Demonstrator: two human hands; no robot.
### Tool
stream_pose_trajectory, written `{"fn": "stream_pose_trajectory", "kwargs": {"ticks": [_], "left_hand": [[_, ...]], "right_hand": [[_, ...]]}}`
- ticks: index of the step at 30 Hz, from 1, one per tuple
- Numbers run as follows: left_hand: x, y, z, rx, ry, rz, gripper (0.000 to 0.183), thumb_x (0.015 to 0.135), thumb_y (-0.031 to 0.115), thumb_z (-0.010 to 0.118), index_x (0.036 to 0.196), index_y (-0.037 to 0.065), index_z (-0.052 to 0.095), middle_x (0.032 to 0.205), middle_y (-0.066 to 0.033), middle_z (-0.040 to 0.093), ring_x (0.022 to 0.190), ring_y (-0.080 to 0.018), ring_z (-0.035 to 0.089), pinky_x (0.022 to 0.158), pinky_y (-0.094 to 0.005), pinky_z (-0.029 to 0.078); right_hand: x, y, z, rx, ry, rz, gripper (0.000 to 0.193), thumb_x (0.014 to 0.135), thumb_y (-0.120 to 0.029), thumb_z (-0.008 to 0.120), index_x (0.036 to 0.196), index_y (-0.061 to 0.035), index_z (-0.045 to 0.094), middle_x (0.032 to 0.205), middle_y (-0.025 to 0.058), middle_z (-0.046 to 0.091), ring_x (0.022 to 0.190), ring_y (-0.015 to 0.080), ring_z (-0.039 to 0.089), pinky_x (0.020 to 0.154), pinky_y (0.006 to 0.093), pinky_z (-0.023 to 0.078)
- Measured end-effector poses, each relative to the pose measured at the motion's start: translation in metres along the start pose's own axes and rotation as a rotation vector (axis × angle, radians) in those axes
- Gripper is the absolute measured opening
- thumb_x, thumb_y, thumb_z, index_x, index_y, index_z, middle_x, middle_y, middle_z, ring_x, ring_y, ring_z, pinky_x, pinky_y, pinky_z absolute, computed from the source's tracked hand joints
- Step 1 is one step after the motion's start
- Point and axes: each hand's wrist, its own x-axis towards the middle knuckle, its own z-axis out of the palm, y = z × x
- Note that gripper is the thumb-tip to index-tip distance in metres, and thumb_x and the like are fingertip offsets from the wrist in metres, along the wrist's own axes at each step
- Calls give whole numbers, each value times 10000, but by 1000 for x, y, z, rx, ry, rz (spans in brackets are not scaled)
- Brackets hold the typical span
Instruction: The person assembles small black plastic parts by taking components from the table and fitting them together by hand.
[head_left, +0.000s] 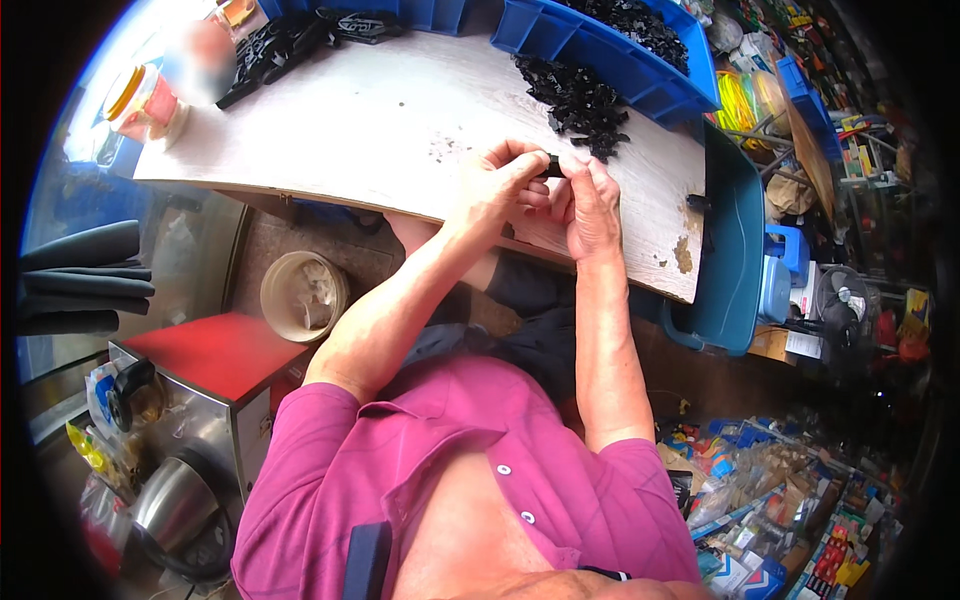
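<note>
Above the near edge of the pale table (330, 130), my left hand (508, 178) and my right hand (590, 205) meet fingertip to fingertip. Pinched between them is a small black plastic piece (553, 166), mostly covered by the fingers, so its full shape is hidden. Just beyond my hands lies a loose heap of similar black plastic pieces (580, 105) on the tabletop. A blue bin (610, 50) behind that heap holds many more small black parts.
Black items (290, 45) lie at the far left, near a yellow-lidded jar (145, 105). A teal bin (725, 240) stands against the table's right end. Below the left edge are a white bucket (275, 290) and a red-topped cabinet (220, 350). Packaged goods (800, 510) crowd the lower right.
</note>
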Motion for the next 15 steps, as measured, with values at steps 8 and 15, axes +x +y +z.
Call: {"fn": "stream_pose_trajectory", "kwargs": {"ticks": [8, 15], "left_hand": [[3, -3, -4, 74, -56, 10, 103, 865, 108, 657, 929, 28, 642, 784, -41, 623, 618, -85, 586, 561, -204, 511], [17, 6, -1, 518, -47, 264, 159, 878, 133, 643, 1019, 67, 677, 748, -57, 638, 607, -104, 611, 544, -247, 500]], "right_hand": [[-1, 12, -3, -163, 22, -69, 256, 889, -299, 647, 767, -80, 594, 635, -16, 533, 429, 68, 436, 382, 233, 413], [-12, -4, 3, 57, 140, -11, 294, 876, -253, 602, 655, -103, 479, 451, -13, 347, 405, 143, 428, 470, 399, 548]]}}
